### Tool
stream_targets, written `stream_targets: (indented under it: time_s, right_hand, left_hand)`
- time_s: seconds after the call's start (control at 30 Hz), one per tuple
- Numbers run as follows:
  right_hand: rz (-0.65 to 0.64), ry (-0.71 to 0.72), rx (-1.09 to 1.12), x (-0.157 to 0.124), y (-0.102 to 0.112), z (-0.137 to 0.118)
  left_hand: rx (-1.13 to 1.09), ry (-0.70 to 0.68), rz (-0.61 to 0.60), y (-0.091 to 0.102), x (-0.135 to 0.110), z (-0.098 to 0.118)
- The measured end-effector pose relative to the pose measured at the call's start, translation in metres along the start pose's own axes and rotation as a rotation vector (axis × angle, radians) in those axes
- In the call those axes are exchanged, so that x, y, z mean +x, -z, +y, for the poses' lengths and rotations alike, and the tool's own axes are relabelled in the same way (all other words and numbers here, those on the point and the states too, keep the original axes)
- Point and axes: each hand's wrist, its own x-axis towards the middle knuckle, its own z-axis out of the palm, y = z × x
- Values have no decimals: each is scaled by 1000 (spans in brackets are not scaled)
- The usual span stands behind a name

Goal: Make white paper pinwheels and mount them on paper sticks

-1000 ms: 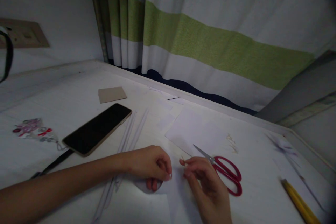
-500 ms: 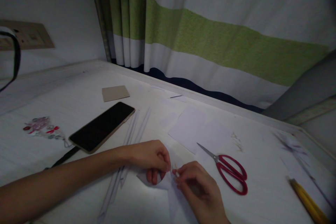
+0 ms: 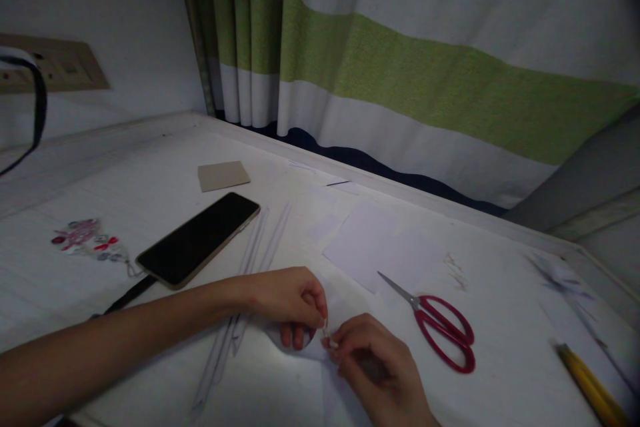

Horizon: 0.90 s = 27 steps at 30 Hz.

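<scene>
Near the front of the table, my left hand [image 3: 294, 301] is closed in a pinch on a thin pale string [image 3: 325, 331]. My right hand [image 3: 379, 361] pinches the same string from the other side, its fingertips almost meeting the left ones. The string's ends are too small to make out. White paper [image 3: 336, 390] lies beneath the hands. To the right of them rest scissors [image 3: 419, 310] with red handles, blades slightly apart. Long narrow folded paper strips [image 3: 250, 250] pass under my left forearm.
A phone [image 3: 200, 240] lies left, by a charm with a red bow [image 3: 107, 245] and a black pen [image 3: 129, 295]. Behind are a beige card [image 3: 223, 175] and white paper sheets [image 3: 367, 240]. Short pale string pieces [image 3: 456, 272] and a yellow-handled tool [image 3: 593, 383] lie right.
The right hand has shifted slightly down, and a little more of the pale string shows between the fingertips. The whole view has moved a little; the table things stay put.
</scene>
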Motion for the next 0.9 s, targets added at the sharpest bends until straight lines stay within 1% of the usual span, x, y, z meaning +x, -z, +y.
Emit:
stream_targets:
  time_s: [0.23, 0.43, 0.63, 0.8, 0.9]
  right_hand:
    - [-20, -6, -18, 1, 0, 0]
    - [-51, -71, 12, -1, -2, 5]
    - [-15, -172, 85, 0, -2, 10]
    - [32, -255, 232, 0, -4, 11]
    - [55, -300, 285, -1, -6, 13]
  left_hand:
    - [0, -6, -5, 1, 1, -2]
    - [-13, -18, -13, 2, 3, -5]
    - [-15, -33, -19, 2, 4, -5]
    - [-12, -55, -27, 2, 4, -6]
    - [-10, -56, -21, 3, 5, -7]
